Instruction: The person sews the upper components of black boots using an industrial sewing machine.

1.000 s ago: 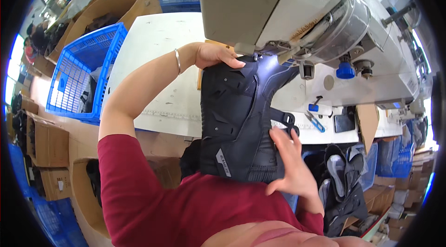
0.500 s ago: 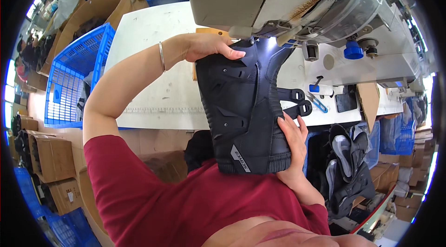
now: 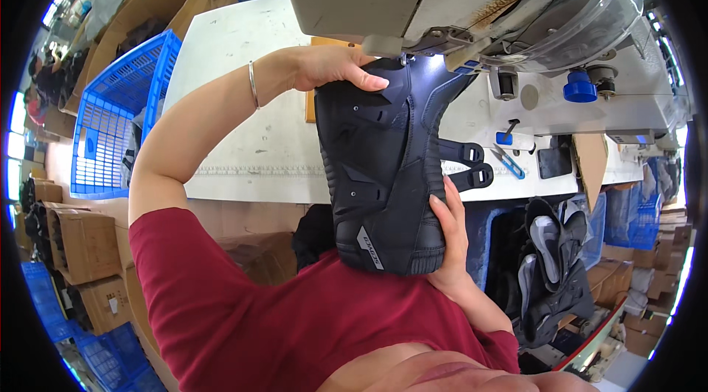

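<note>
I have a black boot upper (image 3: 387,171) in the middle of the frame, its top end pushed up under the head of the grey sewing machine (image 3: 472,1) that fills the upper right. My left hand (image 3: 332,67) comes in from the left and is curled over the upper's top left corner, thumb lying flat across the black panel. My right hand (image 3: 450,233) sits low and right of centre, fingers closed up along the right edge of the upper near its bottom end, gripping it. Two black straps (image 3: 464,163) stick out from the upper's right side over the white tabletop (image 3: 243,134). A blue plastic crate (image 3: 110,119) stands at the left of the frame beside cardboard boxes (image 3: 81,244), and more black boot parts (image 3: 546,266) are piled at the lower right
</note>
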Demonstrator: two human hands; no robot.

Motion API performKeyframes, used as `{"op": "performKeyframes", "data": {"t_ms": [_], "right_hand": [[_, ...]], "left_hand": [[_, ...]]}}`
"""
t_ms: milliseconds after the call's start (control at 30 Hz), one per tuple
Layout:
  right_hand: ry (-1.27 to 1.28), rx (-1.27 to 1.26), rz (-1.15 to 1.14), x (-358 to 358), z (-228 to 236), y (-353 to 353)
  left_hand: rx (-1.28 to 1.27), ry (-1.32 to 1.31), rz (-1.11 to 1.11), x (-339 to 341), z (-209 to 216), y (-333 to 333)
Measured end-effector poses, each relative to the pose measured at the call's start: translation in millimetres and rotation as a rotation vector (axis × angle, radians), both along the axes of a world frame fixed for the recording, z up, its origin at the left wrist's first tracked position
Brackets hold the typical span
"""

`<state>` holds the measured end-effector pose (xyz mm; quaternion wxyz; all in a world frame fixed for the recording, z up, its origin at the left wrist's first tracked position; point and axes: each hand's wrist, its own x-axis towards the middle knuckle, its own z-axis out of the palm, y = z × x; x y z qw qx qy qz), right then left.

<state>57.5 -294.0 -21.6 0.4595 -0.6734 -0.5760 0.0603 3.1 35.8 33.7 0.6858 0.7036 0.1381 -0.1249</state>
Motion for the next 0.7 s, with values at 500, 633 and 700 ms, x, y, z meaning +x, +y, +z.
{"op": "performKeyframes", "data": {"t_ms": [500,633,700], "right_hand": [[0.051,0.031,0.044,-12.8,3.0,8.5],[0.035,0.027,0.056,-12.2,6.5,11.0],[0.013,0.035,0.042,-12.1,9.0,12.1]], "left_hand": [[0.129,-0.148,0.048,2.4,19.2,-4.6],[0.107,-0.157,0.05,4.1,16.8,-2.6],[0.148,-0.156,0.063,4.3,17.4,-2.3]]}}
